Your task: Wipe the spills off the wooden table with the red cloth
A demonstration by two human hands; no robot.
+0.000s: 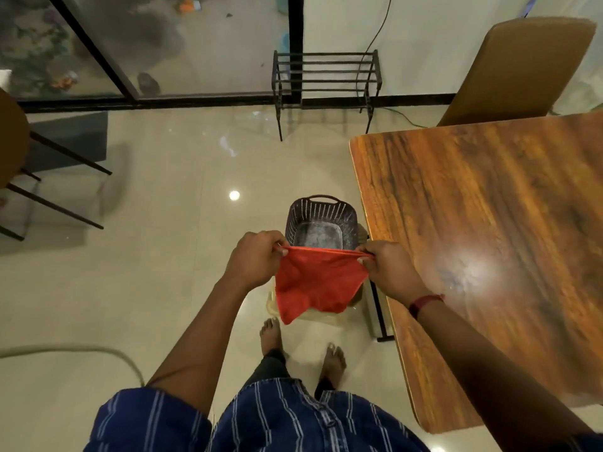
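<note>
The red cloth (318, 282) hangs stretched between my two hands in front of me, above the floor and left of the table. My left hand (256, 259) pinches its upper left corner. Its upper right corner is pinched by my right hand (388, 269), which wears a red wristband. The wooden table (489, 243) fills the right side; its top shows a bright glare and a faint pale smear near the glare. The cloth does not touch the table.
A dark perforated plastic basket (321, 208) stands on the tiled floor just beyond the cloth, beside the table's edge. A tan chair (518, 70) sits behind the table. A black metal rack (326, 76) stands by the glass door. Another chair's legs (58, 177) are at left.
</note>
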